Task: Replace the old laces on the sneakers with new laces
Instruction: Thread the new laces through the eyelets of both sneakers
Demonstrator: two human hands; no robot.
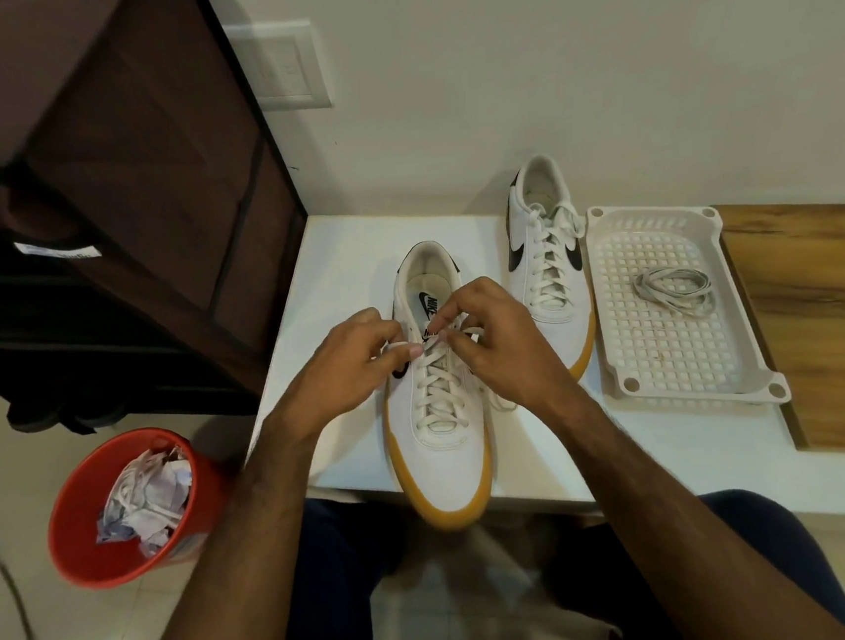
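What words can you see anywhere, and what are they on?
"NIK": black letters on the insole of the near sneaker; the right hand hides the rest.
Tongue tag by the left hand: too hidden to read.
White label on the dark cabinet: too blurred to read.

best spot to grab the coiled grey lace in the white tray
Pinch the coiled grey lace across its bunched middle, coming straight down from above. It lies flat as a loose oval loop on the floor of the white perforated plastic tray, whose raised rim blocks a sideways approach. Taking all strands together should keep the coil from unravelling.
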